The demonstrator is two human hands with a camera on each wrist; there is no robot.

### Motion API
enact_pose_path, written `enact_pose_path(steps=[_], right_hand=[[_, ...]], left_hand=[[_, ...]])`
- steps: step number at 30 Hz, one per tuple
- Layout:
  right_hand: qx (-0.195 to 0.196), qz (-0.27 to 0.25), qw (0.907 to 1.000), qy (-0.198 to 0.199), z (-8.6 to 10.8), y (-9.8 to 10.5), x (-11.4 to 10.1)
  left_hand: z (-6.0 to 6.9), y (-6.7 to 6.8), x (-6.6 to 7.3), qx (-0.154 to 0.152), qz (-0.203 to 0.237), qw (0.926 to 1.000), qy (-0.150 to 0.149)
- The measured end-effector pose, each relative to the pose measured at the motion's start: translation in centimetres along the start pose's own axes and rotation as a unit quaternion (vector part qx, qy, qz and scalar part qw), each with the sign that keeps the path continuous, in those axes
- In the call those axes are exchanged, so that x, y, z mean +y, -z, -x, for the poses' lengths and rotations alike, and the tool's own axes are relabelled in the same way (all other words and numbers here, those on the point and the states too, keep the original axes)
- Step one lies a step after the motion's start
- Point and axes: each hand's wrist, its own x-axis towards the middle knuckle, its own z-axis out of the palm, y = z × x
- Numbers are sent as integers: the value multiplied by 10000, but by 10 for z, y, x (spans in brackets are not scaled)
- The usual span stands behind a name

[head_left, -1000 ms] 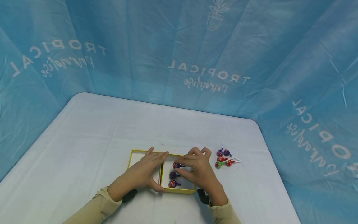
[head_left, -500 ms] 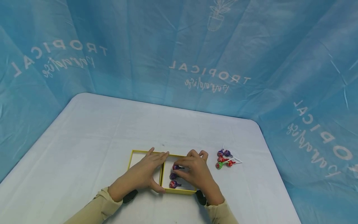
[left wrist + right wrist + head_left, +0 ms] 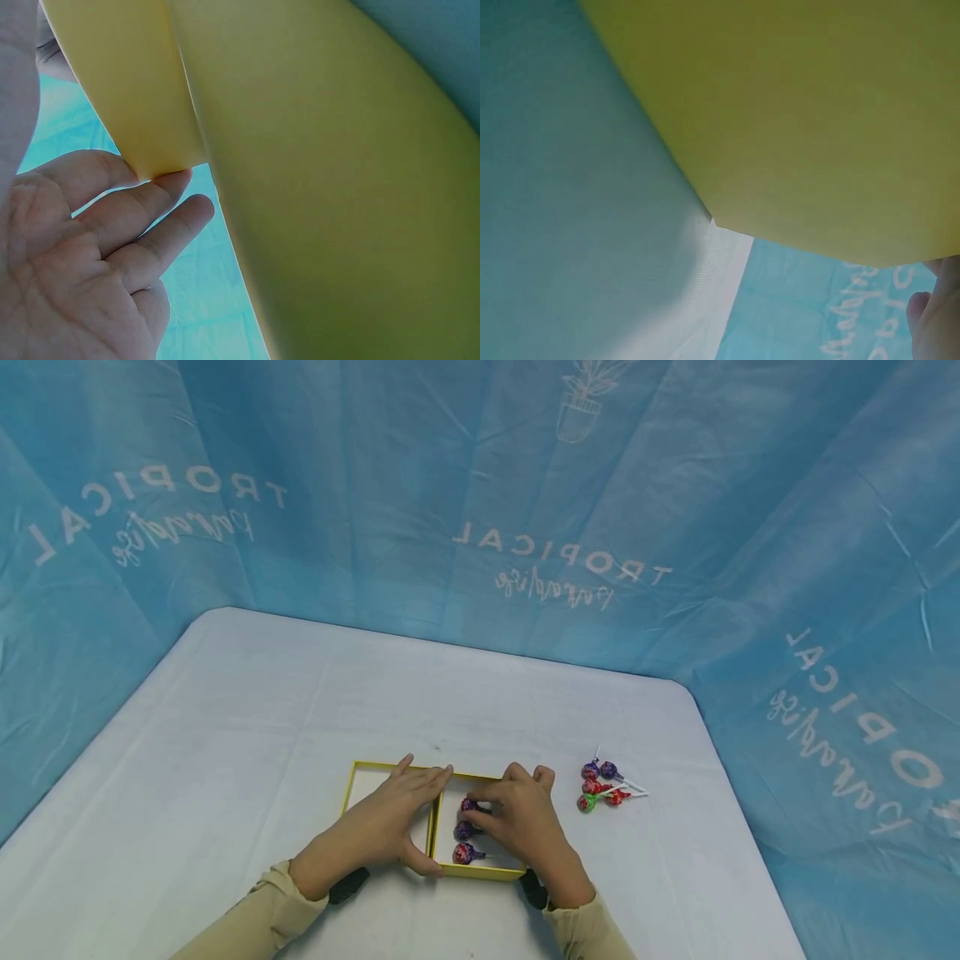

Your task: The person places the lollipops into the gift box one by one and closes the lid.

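A yellow-edged box [image 3: 483, 873] with a white inside lies near the table's front, beside a matching shallow part [image 3: 349, 787] on its left. My left hand [image 3: 378, 822] spans where the two meet, thumb at the near edge and fingers at the far edge, holding them. In the left wrist view its fingertips touch the yellow wall [image 3: 142, 97]. Inside the right part, my right hand [image 3: 528, 818] pinches a purple-and-red wrapped lollipop [image 3: 468, 805], its stick hidden by the fingers. Below it lie a purple lollipop [image 3: 462, 831] and a red-and-purple lollipop [image 3: 463, 853].
Right of the box, several loose lollipops sit in a cluster: purple ones [image 3: 610, 769], red ones [image 3: 617, 797] and a green one [image 3: 586, 803], with white sticks. A white cloth [image 3: 262, 710] covers the table. Blue printed curtains [image 3: 405, 527] surround it.
My right hand has shifted slightly to the left and toward me, drawing its pinched lollipop closer to the row below. The left hand stays in place.
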Motion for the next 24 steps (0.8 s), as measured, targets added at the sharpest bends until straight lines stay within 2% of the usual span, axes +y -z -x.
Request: enact_pose_path(steps=[8,15,24], right_hand=[[-280,165,9993,-201,0,-1,-1],[-331,222,9990,-205,0,-1,-1],[-515,586,9968,-173,1,-2,-4]], left_hand=[[0,0,0,28,63,10000,-5],[1,1,0,55,71,10000,-25],[0,0,-1,26,-3,10000,14]])
